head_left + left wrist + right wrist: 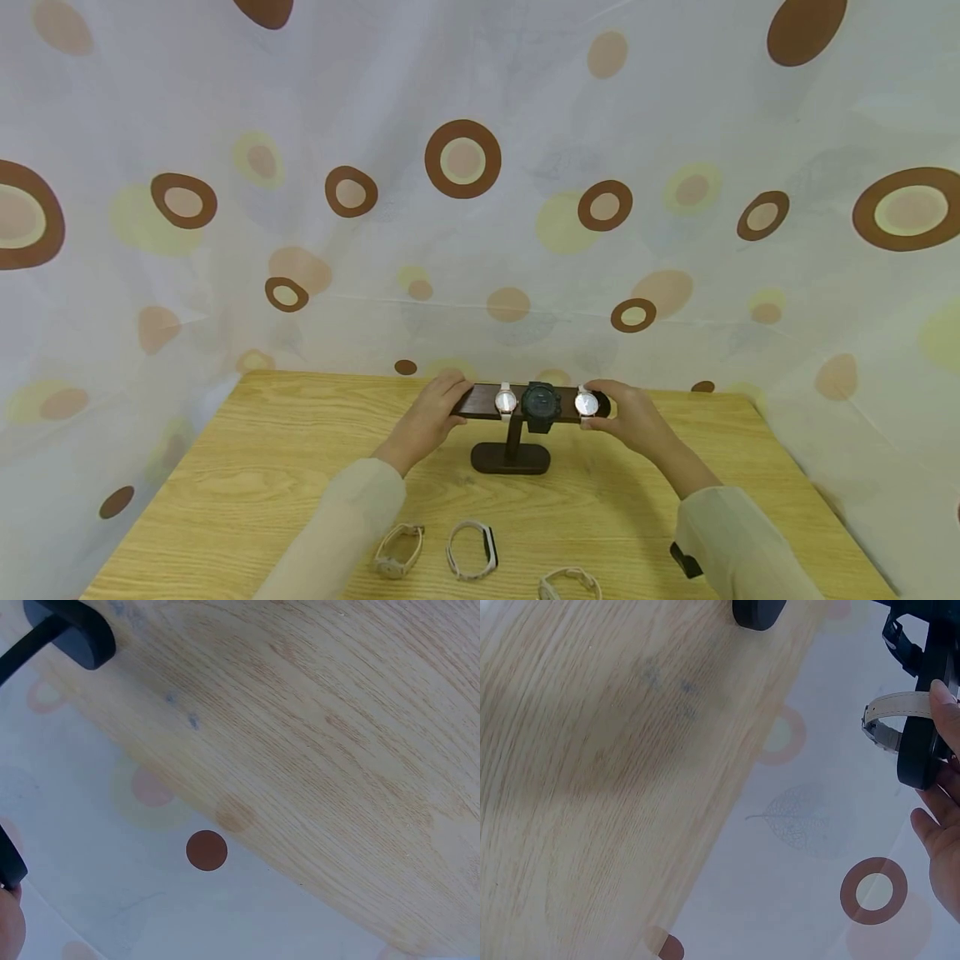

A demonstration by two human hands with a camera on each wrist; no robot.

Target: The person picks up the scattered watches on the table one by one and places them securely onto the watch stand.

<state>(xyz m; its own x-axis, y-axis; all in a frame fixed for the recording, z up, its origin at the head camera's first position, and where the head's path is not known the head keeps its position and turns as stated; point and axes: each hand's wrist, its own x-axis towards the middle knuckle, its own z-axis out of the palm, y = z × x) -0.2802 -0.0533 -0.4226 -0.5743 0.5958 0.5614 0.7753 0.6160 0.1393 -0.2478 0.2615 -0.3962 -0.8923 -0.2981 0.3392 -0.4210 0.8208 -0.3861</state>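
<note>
A dark brown watch stand (477, 402) is upright on the table, its crossbar on a post above an oval base (510, 458). My left hand (426, 418) grips the bar's left end, thumb below and fingers above. At the other end my right hand (636, 421) pinches a white-strapped wristwatch (587, 404) between thumb and fingers. That watch's strap (900, 703) loops around the bar in the right wrist view, under the thumb. A black wristwatch (541, 402) sits mid-bar, beside another white-strapped watch (506, 402). Only a fingertip and the bar's end (10, 859) show in the left wrist view.
Nearer on the wooden table (240, 475) lie a beige-strapped watch (392, 567), a pale fitness band (491, 547) and another light-strapped watch (551, 590). A black object (686, 560) shows beside the right sleeve. A patterned sheet (480, 250) hangs behind the table.
</note>
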